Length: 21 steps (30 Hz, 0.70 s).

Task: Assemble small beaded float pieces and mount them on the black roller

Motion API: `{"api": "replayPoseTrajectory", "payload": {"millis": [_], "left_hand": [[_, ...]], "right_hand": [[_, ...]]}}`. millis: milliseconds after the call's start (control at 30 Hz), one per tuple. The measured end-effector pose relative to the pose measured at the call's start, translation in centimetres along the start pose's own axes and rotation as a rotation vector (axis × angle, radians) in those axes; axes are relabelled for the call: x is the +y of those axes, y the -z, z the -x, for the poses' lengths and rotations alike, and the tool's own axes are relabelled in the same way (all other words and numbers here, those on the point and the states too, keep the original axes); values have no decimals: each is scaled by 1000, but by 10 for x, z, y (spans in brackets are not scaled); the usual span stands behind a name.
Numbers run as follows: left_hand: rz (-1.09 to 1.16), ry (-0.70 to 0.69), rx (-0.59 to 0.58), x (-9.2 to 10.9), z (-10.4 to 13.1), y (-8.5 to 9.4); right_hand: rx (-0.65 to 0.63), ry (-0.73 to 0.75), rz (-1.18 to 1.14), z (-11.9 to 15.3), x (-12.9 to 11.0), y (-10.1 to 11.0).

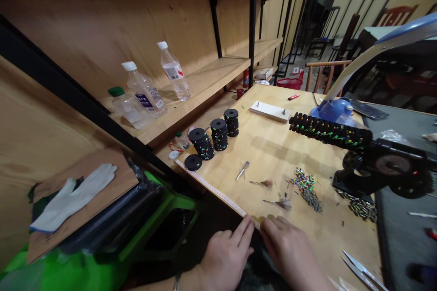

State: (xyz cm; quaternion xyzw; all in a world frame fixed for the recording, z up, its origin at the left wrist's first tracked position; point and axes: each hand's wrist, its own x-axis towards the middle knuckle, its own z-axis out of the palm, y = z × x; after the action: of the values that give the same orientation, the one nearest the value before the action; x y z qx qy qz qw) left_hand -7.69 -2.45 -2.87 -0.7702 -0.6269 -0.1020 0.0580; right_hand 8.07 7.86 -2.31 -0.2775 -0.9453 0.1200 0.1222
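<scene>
A printed measuring tape (221, 194) runs along the near edge of the wooden table. The fingertips of my left hand (227, 254) press together at this edge, over the tape. Close beside it on the right, my right hand (290, 250) is closed with its fingers curled at the tape's end. Anything thin inside either hand is too small or hidden to make out. Beyond my hands lie small feathery bundles, a grey one (282, 203), an orange one (264, 183) and a pale one (242, 170). A pile of colourful beads and small metal pieces (307, 186) lies to their right.
Black foam spools (204, 145) wound with line stand in stacks at left. A black machine (389, 163) carrying a row of spools and a blue lamp base (331, 110) are at right. Scissors (363, 270) lie near right. Bottles (175, 72) stand on the shelf.
</scene>
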Motion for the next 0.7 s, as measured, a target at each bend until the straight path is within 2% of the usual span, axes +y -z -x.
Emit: {"api": "replayPoseTrajectory", "payload": {"millis": [267,367,500,700], "left_hand": [[-190,3,-126,10,-6,0],[-210,1,-125,10,-6,-1],[-200,-11,-96,8,-5,-3],[-154,-19,-45,4,-1,-6]], "right_hand": [[-131,199,40,8,30,53],[-140,256,80,13,36,65],[-112,239,42,19,35,64],[-14,117,-65,30,31,47]]}}
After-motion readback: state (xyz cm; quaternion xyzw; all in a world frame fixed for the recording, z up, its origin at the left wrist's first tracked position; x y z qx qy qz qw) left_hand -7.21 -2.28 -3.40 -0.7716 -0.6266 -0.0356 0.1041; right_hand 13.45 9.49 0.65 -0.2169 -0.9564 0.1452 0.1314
